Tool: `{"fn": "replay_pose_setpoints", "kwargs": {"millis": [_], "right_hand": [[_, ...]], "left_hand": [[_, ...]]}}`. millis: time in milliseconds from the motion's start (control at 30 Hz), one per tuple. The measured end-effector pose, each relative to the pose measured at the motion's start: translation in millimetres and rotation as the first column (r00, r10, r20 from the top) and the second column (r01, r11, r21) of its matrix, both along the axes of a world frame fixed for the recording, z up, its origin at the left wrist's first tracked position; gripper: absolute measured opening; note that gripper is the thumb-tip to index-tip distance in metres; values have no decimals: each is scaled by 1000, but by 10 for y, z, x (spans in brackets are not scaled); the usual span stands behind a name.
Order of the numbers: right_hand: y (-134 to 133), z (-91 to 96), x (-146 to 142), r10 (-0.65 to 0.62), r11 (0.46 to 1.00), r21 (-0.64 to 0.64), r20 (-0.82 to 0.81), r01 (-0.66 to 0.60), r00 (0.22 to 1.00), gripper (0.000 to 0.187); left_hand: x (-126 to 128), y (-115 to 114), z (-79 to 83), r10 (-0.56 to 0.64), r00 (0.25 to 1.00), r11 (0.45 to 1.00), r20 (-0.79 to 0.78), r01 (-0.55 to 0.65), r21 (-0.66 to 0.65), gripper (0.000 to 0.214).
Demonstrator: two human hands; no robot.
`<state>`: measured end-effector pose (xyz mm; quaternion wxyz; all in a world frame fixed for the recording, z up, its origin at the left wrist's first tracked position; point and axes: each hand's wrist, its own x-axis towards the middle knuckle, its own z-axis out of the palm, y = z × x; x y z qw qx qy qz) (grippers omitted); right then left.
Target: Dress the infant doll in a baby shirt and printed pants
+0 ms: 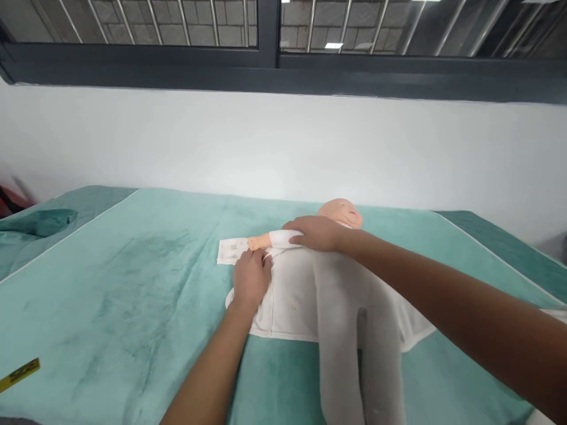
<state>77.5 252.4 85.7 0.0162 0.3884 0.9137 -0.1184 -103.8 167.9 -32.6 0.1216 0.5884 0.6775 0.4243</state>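
A baby doll [340, 211] in a white outfit with long trousers [339, 330] lies on its back, head at the far side. Beneath it a white baby jacket [292, 301] is spread out, one sleeve [231, 251] reaching left with a small print on it. My right hand [318, 233] is wrapped over the doll's white-sleeved upper arm, which is stretched to the left. Just below the doll's bare hand [259, 242], my left hand [251, 277] is closed on the jacket's edge; its fingertips are partly hidden.
A teal plush blanket [133, 295] covers the surface up to the white wall [199, 141]. Above is a dark window frame [177, 69] with bars behind. A yellow and black strip [20, 375] lies at lower left. Some white cloth [553, 316] shows at the right edge.
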Motion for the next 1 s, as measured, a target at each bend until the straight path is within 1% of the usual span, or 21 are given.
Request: {"fn": "replay_pose_setpoints", "kwargs": {"millis": [67, 100, 167, 267, 400, 433, 467, 500, 567, 633, 700, 767, 900, 1000], "right_hand": [[-17, 28, 103, -18, 997, -76, -34, 15, 999, 40], [-34, 39, 134, -30, 994, -102, -41, 25, 999, 42], [-75, 50, 158, -54, 991, -126, -46, 48, 997, 45], [-120, 37, 133, -82, 990, -115, -23, 78, 996, 45], [-121, -19, 53, -78, 992, -98, 21, 80, 997, 45], [-113, -35, 27, -84, 993, -75, 43, 88, 995, 44], [-104, -52, -1, -97, 994, -42, 72, 100, 993, 44], [-95, -70, -30, -113, 993, -6, 103, 114, 988, 42], [-82, -105, -85, -142, 989, 52, 154, 135, 978, 39], [-80, -139, -125, -157, 986, 77, 177, 145, 972, 37], [-92, -170, -148, -168, 984, 97, 184, 152, 969, 36], [-110, -199, -165, -175, 980, 126, 187, 154, 967, 37], [-136, -243, -217, -174, 976, 164, 183, 144, 968, 37], [-191, -228, -208, -143, 982, 145, 145, 122, 979, 38]], "left_hand": [[-42, 8, 30, 31, 976, 1000, 217, -30, -10, 14], [-62, 5, 49, 43, 957, 999, 286, -43, -5, 15], [-96, -8, 84, 44, 935, 999, 353, -52, 13, 15], [-122, -29, 118, 47, 887, 996, 459, -75, 42, 18], [-112, -39, 123, 62, 803, 989, 593, -130, 73, 25], [-100, -45, 122, 53, 801, 987, 596, -133, 91, 25], [-85, -54, 124, 35, 818, 985, 574, -125, 118, 24], [-67, -68, 126, 11, 854, 983, 520, -105, 152, 22], [-30, -106, 134, -36, 935, 976, 352, -43, 215, 20], [0, -144, 142, -55, 974, 967, 219, -2, 255, 21], [22, -170, 144, -60, 984, 966, 165, 15, 257, 22], [37, -175, 138, -88, 984, 973, 155, 51, 224, 24], [57, -145, 104, -211, 963, 972, 165, 188, 143, 26], [51, -106, 80, -253, 946, 966, 201, 235, 107, 24]]}}
